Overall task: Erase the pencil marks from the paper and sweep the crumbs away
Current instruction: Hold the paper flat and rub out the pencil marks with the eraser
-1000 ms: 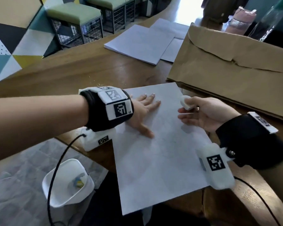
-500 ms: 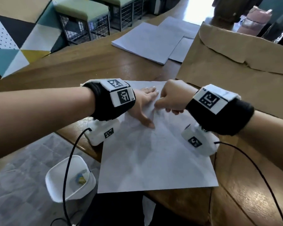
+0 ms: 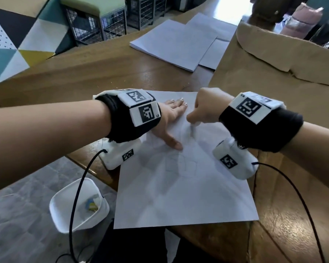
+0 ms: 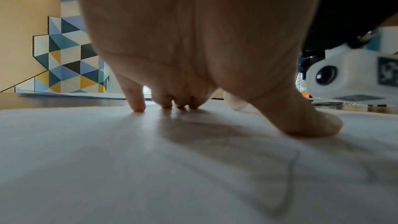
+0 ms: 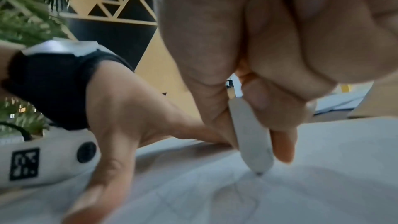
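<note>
A white sheet of paper (image 3: 186, 186) with faint pencil lines (image 3: 180, 166) lies on the wooden table (image 3: 103, 73), its near edge hanging over the table's front. My left hand (image 3: 171, 120) lies flat on the sheet's upper left part, fingers spread, pressing it down (image 4: 193, 74). My right hand (image 3: 203, 109) pinches a white eraser (image 5: 252, 139) between thumb and fingers. The eraser's tip touches the paper (image 5: 323, 168) on a pencil line, just right of the left hand's thumb. In the head view only a bit of the eraser (image 3: 195, 123) shows under the fist.
A large brown envelope (image 3: 273, 76) lies at the right, touching the sheet's far corner. A stack of white papers (image 3: 175, 42) sits at the back. A white bin (image 3: 78, 205) stands on the floor below the table's left edge. Cables trail from both wrists.
One second ago my right hand held the eraser palm-up beside the sheet. It turned over, came left next to my left hand and set the eraser on the paper. The left hand stayed pressed down.
</note>
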`<action>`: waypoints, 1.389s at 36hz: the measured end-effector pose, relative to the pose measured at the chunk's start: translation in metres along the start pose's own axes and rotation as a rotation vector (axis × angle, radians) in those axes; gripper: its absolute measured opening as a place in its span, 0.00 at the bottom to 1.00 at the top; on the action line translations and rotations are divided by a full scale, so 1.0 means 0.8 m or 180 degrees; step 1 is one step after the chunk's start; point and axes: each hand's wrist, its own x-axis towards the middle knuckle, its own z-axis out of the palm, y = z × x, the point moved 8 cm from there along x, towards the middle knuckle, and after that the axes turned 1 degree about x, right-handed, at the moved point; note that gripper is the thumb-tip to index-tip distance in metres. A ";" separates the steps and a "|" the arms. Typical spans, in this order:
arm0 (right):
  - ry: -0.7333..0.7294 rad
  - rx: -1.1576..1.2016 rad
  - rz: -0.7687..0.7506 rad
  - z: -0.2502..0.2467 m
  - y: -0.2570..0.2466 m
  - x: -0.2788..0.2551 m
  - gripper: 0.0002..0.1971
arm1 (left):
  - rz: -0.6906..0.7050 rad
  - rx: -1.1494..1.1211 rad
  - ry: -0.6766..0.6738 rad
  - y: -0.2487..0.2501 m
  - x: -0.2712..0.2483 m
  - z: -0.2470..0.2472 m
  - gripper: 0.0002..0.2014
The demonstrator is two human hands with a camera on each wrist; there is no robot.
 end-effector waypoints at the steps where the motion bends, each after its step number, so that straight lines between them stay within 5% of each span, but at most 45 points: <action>1: 0.0047 -0.0029 0.0056 -0.002 0.005 0.002 0.14 | -0.0023 -0.0002 -0.0032 -0.001 0.000 0.001 0.59; 7: 0.0070 0.0014 -0.0255 0.009 -0.027 0.000 0.18 | 0.0190 0.0031 0.0098 0.006 0.000 -0.003 0.55; 14: 0.0184 0.0251 0.0106 -0.007 0.026 0.004 0.17 | 0.0018 -0.0077 -0.0081 -0.002 -0.002 0.001 0.58; 21: 0.0463 0.0737 -0.0410 -0.002 0.010 -0.002 0.24 | 0.0010 0.0005 -0.0057 -0.001 -0.004 0.001 0.61; 25: -0.0087 0.0558 -0.0844 0.021 -0.001 -0.026 0.21 | -0.0001 0.0008 -0.0090 0.001 -0.003 0.002 0.62; 29: -0.0416 0.0748 -0.0559 0.017 0.010 -0.016 0.17 | -0.0027 0.0027 -0.0096 0.000 -0.002 0.002 0.62; 34: 0.0084 0.1243 -0.0182 0.001 0.024 0.007 0.23 | -0.0014 0.0060 -0.0073 0.001 -0.003 0.000 0.62; 38: -0.0102 0.0994 -0.0523 0.027 0.003 -0.018 0.28 | 0.0003 -0.0010 -0.0101 0.000 0.001 0.003 0.64; 41: -0.0387 0.0943 -0.0517 0.032 0.001 -0.021 0.25 | 0.0021 0.0014 -0.0103 0.001 0.003 0.003 0.64; 45: -0.0085 0.1239 -0.0233 0.008 0.013 0.003 0.14 | 0.0003 0.0045 -0.0091 -0.001 -0.001 0.003 0.62; 50: -0.0120 0.0945 -0.0555 0.022 -0.001 -0.018 0.24 | 0.0020 0.0024 -0.0079 0.000 0.001 0.003 0.64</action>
